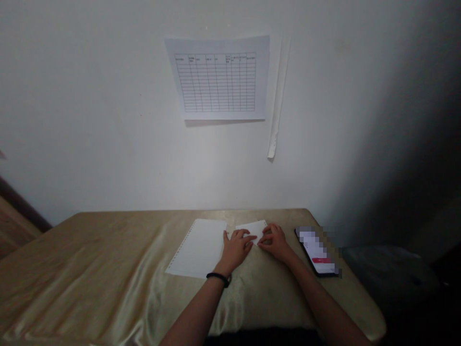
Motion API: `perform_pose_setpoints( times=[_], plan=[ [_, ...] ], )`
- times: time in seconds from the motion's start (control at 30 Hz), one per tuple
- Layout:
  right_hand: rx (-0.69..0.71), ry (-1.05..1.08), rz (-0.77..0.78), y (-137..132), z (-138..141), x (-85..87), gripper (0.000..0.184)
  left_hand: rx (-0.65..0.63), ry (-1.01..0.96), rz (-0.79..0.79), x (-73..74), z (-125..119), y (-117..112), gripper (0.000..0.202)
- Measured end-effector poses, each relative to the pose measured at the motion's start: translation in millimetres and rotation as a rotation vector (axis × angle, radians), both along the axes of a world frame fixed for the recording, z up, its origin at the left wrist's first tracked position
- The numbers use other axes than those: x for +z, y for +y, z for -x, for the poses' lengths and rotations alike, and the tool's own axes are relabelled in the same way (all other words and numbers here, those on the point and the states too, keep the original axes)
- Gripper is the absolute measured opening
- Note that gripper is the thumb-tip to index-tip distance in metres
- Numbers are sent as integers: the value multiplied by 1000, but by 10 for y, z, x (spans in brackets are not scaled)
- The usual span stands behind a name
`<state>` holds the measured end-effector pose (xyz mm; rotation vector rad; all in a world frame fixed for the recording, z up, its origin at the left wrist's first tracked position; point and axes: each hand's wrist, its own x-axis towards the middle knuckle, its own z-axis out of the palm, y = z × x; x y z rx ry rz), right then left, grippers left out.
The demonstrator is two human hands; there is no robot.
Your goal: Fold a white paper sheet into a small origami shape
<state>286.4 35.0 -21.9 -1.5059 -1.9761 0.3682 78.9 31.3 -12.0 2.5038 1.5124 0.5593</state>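
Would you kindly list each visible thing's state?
Small white paper piece: partly covered by fingers.
Large white perforated sheet: lying flat.
Black rectangular phone: screen lit.
White printed sheet: up on the pale wall.
Long white strip: slanting on the wall.
Shiny gold tablecloth: wrinkled.
Black wristband: worn.

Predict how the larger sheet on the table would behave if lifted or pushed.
The larger sheet looks thin, so probably light and floppy. It might slide, since the cloth beneath looks shiny. Its holed edge could tear.

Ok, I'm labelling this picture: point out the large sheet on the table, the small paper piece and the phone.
Large sheet (198,246): head view, middle of its face.
Small paper piece (255,228): head view, bare part between the hands.
Phone (314,249): head view, its screen.
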Motion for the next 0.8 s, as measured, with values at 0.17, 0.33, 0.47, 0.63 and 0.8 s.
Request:
perform_pose_setpoints(
  times=[0.17, 0.33, 0.47, 0.63, 0.8],
  plan=[
    [31, -4, -44, -30, 11, -50, 3, -1, -7, -3, -9, 1, 3, 32],
    [42, 55, -106, -2, -26, -96, 5, 3, -3, -8, -22, 2, 4, 31],
    [-28, 58, -148, 38, -68, -129, 30, -20, -22, -9, -13, 6, -8, 29],
    [-53, -129, -78, 6, -82, -116, 38, -42, -9, 0, 8, 2, -26, 28],
    [-52, -208, -118, -61, -141, -4, 25, -29, -24, 21, 1, -4, -19, 27]
  ],
)
